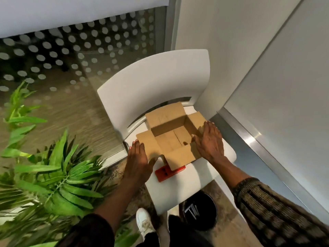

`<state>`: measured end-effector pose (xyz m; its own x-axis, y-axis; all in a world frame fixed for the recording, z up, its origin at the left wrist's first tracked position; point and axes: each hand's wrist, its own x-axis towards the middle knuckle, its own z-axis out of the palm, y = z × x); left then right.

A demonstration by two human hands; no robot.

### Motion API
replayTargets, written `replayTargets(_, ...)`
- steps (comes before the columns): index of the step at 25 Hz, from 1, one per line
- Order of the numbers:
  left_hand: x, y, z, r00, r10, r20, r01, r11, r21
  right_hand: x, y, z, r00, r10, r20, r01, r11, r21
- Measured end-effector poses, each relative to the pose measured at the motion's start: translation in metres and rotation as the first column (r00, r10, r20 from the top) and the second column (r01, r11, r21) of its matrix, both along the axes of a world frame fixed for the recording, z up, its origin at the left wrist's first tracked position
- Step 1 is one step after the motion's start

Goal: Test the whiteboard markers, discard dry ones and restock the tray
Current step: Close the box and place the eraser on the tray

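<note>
Head view: open cardboard box (170,138) is sitting on white chair (195,179) seat; left hand (138,161) and right hand (210,139), fingers straight, are touching its side flaps; red flat item (162,173) is lying under front flap.

An office corner is showing itself here: a dot-frosted glass partition (80,56) is running behind a white moulded chair (153,81), with a leafy plant (58,175) and black wastebasket (201,213) sitting close by.
</note>
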<state>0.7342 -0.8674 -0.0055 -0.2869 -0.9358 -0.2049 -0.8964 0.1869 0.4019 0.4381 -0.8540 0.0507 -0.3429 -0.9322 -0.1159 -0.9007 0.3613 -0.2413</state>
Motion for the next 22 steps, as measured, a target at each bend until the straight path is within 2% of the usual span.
replayTargets(3,-0.018,-0.013,0.001,0.951,0.290,-0.108,-0.270,0.949,0.165,-0.024,-0.024,-0.008,0.998,-0.047,0.053,0.047,0.999,0.001)
replayTargets(6,-0.036,-0.025,0.004,0.752,0.620,-0.222,-0.514,0.763,0.392,-0.047,-0.043,-0.021,0.988,-0.125,0.092,0.118,0.990,0.072)
replayTargets(8,-0.045,-0.031,0.008,0.645,0.714,-0.272,-0.571,0.688,0.448,-0.059,-0.053,-0.029,0.957,-0.197,0.211,0.170,0.976,0.138)
replayTargets(11,-0.064,-0.031,0.024,0.567,0.741,-0.360,-0.610,0.672,0.421,-0.073,-0.061,-0.048,0.904,-0.257,0.342,0.241,0.966,0.089)
replayTargets(13,-0.082,-0.025,0.036,0.638,0.653,-0.408,-0.593,0.755,0.280,-0.065,-0.057,-0.032,0.915,-0.218,0.340,0.228,0.974,0.010)
replayTargets(16,-0.108,-0.011,0.042,0.824,0.405,-0.395,-0.426,0.904,0.037,-0.055,-0.046,-0.018,0.948,-0.065,0.312,0.115,0.983,-0.144)
replayTargets(19,-0.118,-0.005,0.032,0.950,0.242,-0.197,-0.235,0.970,0.057,-0.045,-0.042,-0.017,0.946,0.125,0.300,-0.092,0.988,-0.121)
replayTargets(22,-0.103,0.000,0.010,0.996,0.026,0.081,-0.028,0.999,0.027,-0.043,-0.039,-0.028,0.921,0.337,0.196,-0.360,0.928,0.096)
